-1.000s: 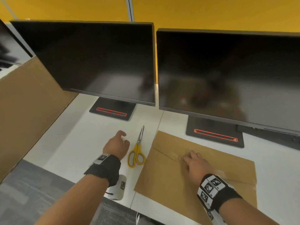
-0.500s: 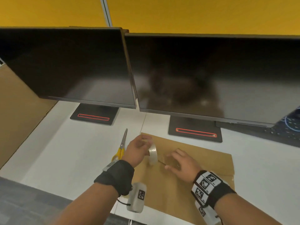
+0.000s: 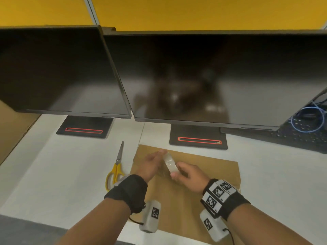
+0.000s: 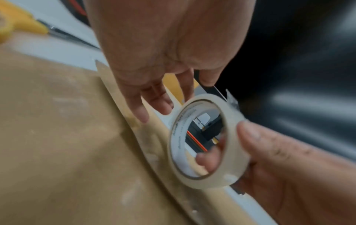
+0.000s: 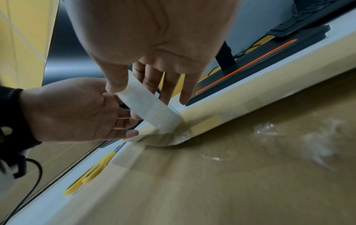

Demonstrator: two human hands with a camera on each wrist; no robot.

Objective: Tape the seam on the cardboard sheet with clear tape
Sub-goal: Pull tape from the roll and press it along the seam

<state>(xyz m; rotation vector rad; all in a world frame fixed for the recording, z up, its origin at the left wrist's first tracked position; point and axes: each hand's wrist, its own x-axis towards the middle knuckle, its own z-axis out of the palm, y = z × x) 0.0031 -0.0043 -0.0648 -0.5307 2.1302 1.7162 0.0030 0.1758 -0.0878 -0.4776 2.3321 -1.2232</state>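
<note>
A brown cardboard sheet (image 3: 178,209) lies flat on the white desk, with a seam (image 4: 146,144) running across it and bits of old clear tape stuck along it. Both hands meet just above the sheet's far left part around a roll of clear tape (image 3: 170,163). My right hand (image 3: 191,175) grips the roll (image 4: 233,115), thumb on the outer band and a finger through the core. My left hand (image 3: 150,167) has nearly straight fingers (image 4: 185,91) that touch the roll's top rim and side. The roll (image 5: 142,106) shows edge-on in the right wrist view.
Yellow-handled scissors (image 3: 115,168) lie left of the sheet. Two dark monitors on black stands (image 3: 84,127) (image 3: 198,138) close off the back. A keyboard (image 3: 292,138) and a blue cable (image 3: 307,119) sit at far right. A large cardboard panel (image 3: 10,131) leans at left.
My left hand brought the tape roll from beside the scissors over the sheet. My right hand lifted off the cardboard and took hold of the roll. The left fingers have loosened.
</note>
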